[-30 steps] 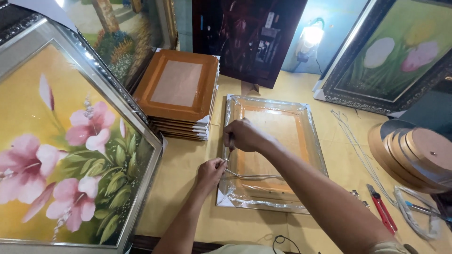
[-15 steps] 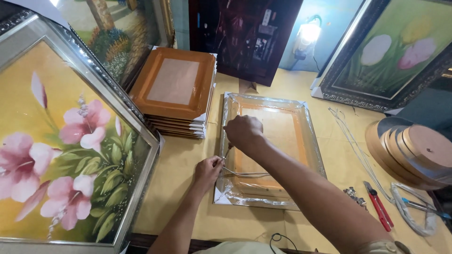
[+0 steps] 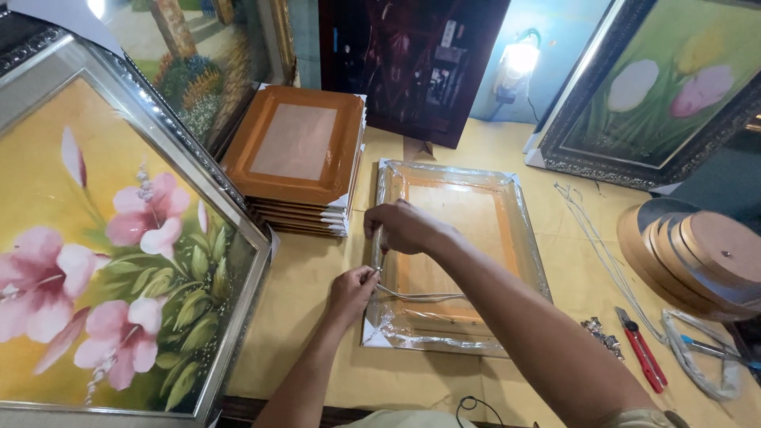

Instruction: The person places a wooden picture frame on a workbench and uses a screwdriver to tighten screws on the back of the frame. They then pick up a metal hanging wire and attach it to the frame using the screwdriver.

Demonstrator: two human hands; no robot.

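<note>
While the plastic-wrapped silver frame (image 3: 456, 254) lay face down on the counter (image 3: 317, 333), a thin wire (image 3: 420, 296) was pinched by the left hand (image 3: 354, 292); the right hand (image 3: 404, 226) was closed on the frame's left rail. Were that pinch loosened, the wire could probably spring loose.

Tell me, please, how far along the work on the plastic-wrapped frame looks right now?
Done: the wrapped frame lies face down on the table. In hand: the left hand pinches a cord at the frame's left edge; the right hand presses just above. Left: the cord's other end looks unfastened, and a stack of frames sits beside.
</note>
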